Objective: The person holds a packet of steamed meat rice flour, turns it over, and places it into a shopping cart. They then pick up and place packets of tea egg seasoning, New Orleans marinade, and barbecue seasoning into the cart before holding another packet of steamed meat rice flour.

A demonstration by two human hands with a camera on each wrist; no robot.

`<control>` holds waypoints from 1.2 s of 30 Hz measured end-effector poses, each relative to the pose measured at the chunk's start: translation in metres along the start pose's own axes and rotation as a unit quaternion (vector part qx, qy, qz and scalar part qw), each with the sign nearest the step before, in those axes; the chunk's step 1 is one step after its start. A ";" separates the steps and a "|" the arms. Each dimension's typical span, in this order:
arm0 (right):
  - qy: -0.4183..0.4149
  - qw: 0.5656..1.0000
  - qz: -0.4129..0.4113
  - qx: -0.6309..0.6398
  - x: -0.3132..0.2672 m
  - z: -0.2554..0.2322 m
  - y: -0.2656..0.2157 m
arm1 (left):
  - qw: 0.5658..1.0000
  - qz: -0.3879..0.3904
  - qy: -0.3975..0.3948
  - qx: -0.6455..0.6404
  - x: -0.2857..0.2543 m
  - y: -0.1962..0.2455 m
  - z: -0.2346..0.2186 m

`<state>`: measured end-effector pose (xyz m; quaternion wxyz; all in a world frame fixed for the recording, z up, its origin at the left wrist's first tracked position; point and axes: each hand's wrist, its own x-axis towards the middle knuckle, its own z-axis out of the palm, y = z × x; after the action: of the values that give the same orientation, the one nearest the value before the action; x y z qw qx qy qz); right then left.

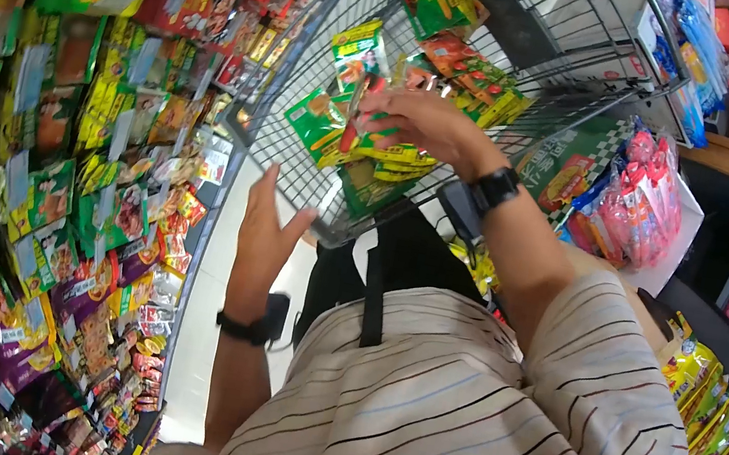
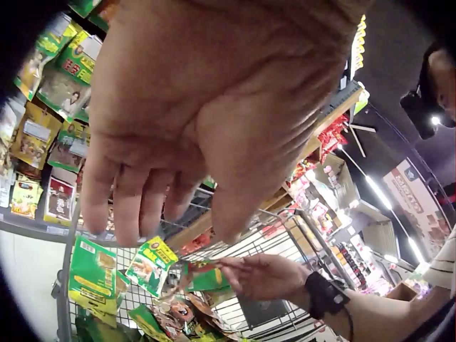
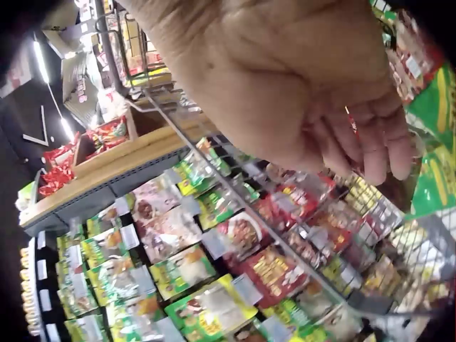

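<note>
My right hand (image 1: 417,125) is over the shopping cart (image 1: 309,72), pinching a red-edged packet (image 1: 358,114) by its side. In the left wrist view the packet (image 2: 196,269) hangs from the fingertips, seen nearly edge-on, so its print is hidden. Under it in the cart lie several green and yellow food packets (image 1: 315,121) and a red and green one (image 1: 475,72). My left hand (image 1: 261,234) is in the air just outside the cart's near corner, fingers extended and thumb spread apart, holding nothing.
Shelves of hanging food packets (image 1: 62,116) line the left side, close to the cart. On the right are a pink plastic-wrapped bundle (image 1: 638,198), a green printed box (image 1: 572,157) and yellow packets (image 1: 709,405). Pale floor (image 1: 204,336) shows between shelf and body.
</note>
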<state>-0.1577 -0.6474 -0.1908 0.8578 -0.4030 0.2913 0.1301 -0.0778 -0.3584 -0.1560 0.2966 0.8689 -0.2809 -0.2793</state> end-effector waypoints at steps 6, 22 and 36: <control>-0.141 0.984 -0.104 0.037 -0.052 0.051 -0.003 | 0.990 0.124 0.062 0.014 0.002 -0.006 -0.010; -0.245 0.955 -0.137 0.102 -0.068 0.203 0.032 | 0.951 0.234 0.202 -0.019 -0.085 -0.049 -0.090; -0.044 0.933 -0.252 -0.254 -0.064 0.337 0.047 | 0.831 0.049 0.073 -0.550 -0.165 -0.111 -0.189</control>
<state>-0.0972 -0.3581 -0.0113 0.7434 -0.6614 0.0995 -0.0027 -0.0322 -0.1085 -0.0514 0.7583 0.5653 -0.1003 -0.3087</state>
